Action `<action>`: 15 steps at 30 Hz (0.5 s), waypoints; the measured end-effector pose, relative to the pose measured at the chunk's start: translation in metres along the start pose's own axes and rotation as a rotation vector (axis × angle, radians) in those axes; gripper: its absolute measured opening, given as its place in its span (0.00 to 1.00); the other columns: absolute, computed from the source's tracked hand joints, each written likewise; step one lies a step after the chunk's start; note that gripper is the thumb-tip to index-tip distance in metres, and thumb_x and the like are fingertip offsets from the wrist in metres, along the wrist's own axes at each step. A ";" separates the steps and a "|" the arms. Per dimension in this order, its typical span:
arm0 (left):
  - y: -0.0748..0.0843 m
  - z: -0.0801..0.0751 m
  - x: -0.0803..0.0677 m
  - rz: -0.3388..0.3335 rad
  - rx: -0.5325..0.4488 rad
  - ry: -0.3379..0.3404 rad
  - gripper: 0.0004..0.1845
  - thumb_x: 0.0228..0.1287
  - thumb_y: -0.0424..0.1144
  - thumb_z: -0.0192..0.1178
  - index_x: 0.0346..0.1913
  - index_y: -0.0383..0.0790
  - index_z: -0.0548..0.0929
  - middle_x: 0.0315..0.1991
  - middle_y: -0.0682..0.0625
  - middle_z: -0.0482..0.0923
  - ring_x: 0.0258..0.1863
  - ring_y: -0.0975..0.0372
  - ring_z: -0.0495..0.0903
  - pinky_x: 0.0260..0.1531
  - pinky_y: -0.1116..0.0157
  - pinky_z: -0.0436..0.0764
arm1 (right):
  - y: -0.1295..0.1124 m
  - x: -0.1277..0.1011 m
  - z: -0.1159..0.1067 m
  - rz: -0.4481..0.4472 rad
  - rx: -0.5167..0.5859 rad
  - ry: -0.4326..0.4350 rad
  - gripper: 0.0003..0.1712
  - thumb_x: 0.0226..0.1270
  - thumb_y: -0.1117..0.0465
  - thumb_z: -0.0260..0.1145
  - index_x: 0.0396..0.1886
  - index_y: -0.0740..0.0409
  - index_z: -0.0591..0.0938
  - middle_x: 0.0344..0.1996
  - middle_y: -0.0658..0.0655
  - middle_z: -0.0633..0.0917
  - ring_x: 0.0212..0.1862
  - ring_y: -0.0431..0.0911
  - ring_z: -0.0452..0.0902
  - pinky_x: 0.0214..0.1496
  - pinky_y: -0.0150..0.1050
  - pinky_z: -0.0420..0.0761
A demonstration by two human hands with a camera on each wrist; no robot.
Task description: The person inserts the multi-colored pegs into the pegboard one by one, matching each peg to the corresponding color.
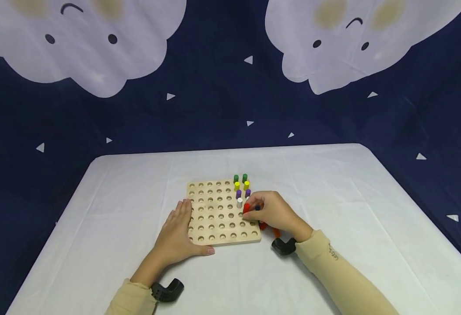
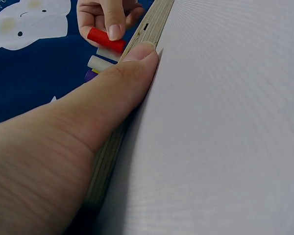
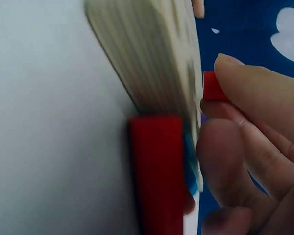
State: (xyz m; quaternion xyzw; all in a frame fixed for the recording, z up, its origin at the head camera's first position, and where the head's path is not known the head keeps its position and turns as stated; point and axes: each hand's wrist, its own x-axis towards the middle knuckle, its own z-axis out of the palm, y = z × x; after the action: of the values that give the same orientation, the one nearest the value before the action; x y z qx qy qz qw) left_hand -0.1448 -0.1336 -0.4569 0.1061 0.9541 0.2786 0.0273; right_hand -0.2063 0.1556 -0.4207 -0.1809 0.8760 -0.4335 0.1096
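While pinched, red peg (image 1: 246,208) half-hidden.

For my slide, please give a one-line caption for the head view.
Right hand pinches a red wooden peg over a pale wooden pegboard while the left hand rests flat on it.

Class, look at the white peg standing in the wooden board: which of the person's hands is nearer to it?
Right. The right hand, pinching a red peg, is just beside the white peg; the left hand rests flat on the board's far left edge.
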 end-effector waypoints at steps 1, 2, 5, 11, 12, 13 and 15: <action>0.000 0.000 0.000 -0.001 0.000 0.000 0.83 0.26 0.78 0.71 0.79 0.31 0.40 0.81 0.39 0.37 0.81 0.48 0.37 0.79 0.47 0.43 | -0.001 0.000 0.002 -0.003 0.010 -0.006 0.09 0.54 0.56 0.79 0.32 0.46 0.85 0.29 0.46 0.87 0.23 0.43 0.77 0.23 0.35 0.79; 0.000 -0.001 0.000 -0.002 0.000 -0.001 0.83 0.26 0.78 0.72 0.79 0.31 0.40 0.81 0.39 0.37 0.81 0.48 0.37 0.79 0.47 0.43 | -0.002 0.000 0.004 -0.003 0.020 -0.010 0.09 0.54 0.57 0.79 0.32 0.46 0.85 0.29 0.46 0.87 0.22 0.43 0.77 0.22 0.35 0.80; 0.000 -0.001 0.001 -0.003 0.001 -0.002 0.83 0.26 0.78 0.72 0.79 0.31 0.41 0.81 0.39 0.37 0.81 0.47 0.37 0.79 0.47 0.43 | -0.005 0.000 0.007 -0.008 0.028 -0.002 0.09 0.54 0.58 0.79 0.32 0.46 0.85 0.29 0.46 0.88 0.19 0.42 0.77 0.19 0.37 0.80; 0.000 -0.002 0.001 -0.001 0.002 -0.003 0.83 0.27 0.79 0.71 0.79 0.31 0.40 0.81 0.39 0.37 0.81 0.48 0.37 0.79 0.47 0.43 | -0.011 -0.001 0.012 -0.034 -0.064 0.041 0.08 0.54 0.56 0.79 0.31 0.41 0.86 0.32 0.41 0.88 0.25 0.39 0.78 0.27 0.34 0.79; 0.000 -0.002 0.001 -0.001 0.001 -0.002 0.83 0.27 0.79 0.71 0.79 0.31 0.41 0.81 0.39 0.37 0.81 0.48 0.37 0.79 0.47 0.43 | -0.011 -0.001 0.012 -0.039 -0.081 0.049 0.08 0.54 0.55 0.79 0.31 0.41 0.86 0.32 0.40 0.88 0.28 0.38 0.79 0.30 0.33 0.79; 0.000 -0.002 0.001 0.000 -0.001 -0.002 0.83 0.27 0.79 0.71 0.79 0.31 0.40 0.81 0.39 0.37 0.81 0.48 0.37 0.79 0.47 0.43 | -0.012 -0.001 0.013 -0.044 -0.096 0.058 0.08 0.54 0.55 0.79 0.31 0.40 0.86 0.32 0.40 0.88 0.30 0.37 0.80 0.33 0.33 0.79; 0.000 -0.002 0.001 0.001 -0.002 -0.004 0.83 0.27 0.79 0.71 0.79 0.31 0.40 0.81 0.39 0.36 0.81 0.48 0.37 0.79 0.47 0.43 | -0.012 -0.002 0.013 -0.044 -0.116 0.075 0.08 0.53 0.55 0.79 0.31 0.40 0.86 0.32 0.39 0.88 0.35 0.37 0.81 0.39 0.34 0.79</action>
State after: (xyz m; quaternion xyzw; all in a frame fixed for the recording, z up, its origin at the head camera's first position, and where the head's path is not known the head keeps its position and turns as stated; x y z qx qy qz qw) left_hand -0.1456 -0.1348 -0.4555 0.1071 0.9537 0.2796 0.0291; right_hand -0.1977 0.1402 -0.4188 -0.1899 0.8990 -0.3906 0.0564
